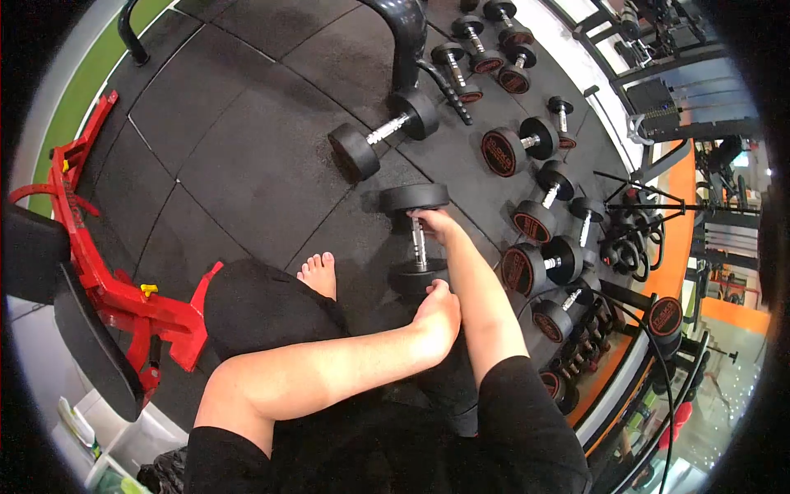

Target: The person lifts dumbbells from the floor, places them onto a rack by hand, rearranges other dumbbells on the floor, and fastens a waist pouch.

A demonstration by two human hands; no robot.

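Observation:
My right hand (pixel 432 222) is closed around the metal handle of a black dumbbell (pixel 415 239) that lies on the rubber floor in front of me. My left hand (pixel 436 313) rests against my right forearm, right beside the near head of that dumbbell; its fingers curl out of sight. My left arm crosses over my lap. My bare foot (pixel 319 273) sits on the floor just left of the dumbbell.
A larger dumbbell (pixel 385 132) lies farther out. Several dumbbells (pixel 535 214) line the floor at the right beside a rack (pixel 658 317). A red machine frame (pixel 99 263) with a black pad (pixel 90 346) stands at the left. Cable machines (pixel 683 99) stand at the far right.

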